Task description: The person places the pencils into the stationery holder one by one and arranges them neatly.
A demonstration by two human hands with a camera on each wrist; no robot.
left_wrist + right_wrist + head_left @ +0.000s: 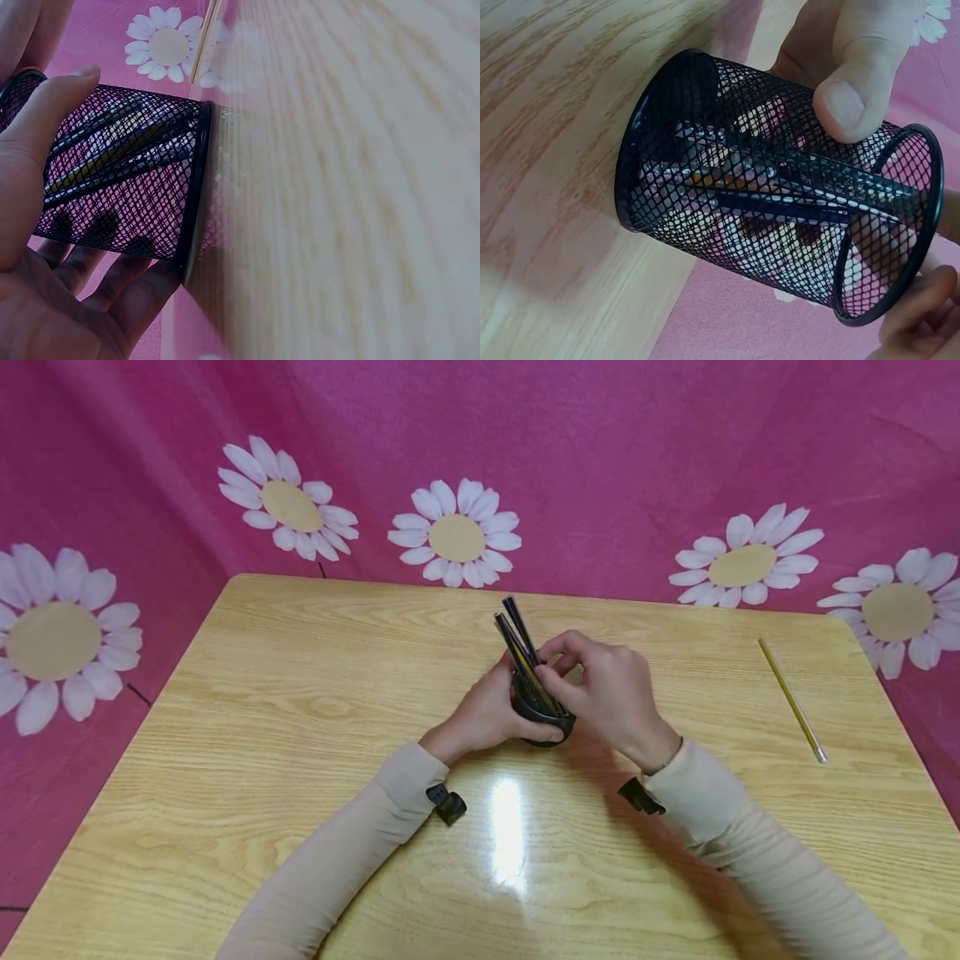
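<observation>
A black mesh pencil cup (562,727) stands in the middle of the table, its base right at the tabletop in both wrist views. My left hand (483,706) is wrapped round the cup, thumb across the near side and fingers behind it. Several dark pencils (512,633) lean out of the cup to the upper left, with a yellow one (519,657) among them. Over the rim, my right hand (611,689) pinches a dark pencil between thumb and forefinger. Through the mesh (780,274) in the right wrist view, the pencils' lower ends show inside.
A yellow pencil (792,700) lies alone on the wooden table (300,693), toward the right edge. Behind the table hangs a pink cloth (585,468) printed with white daisies. A bright reflection shines on the tabletop just in front of the cup.
</observation>
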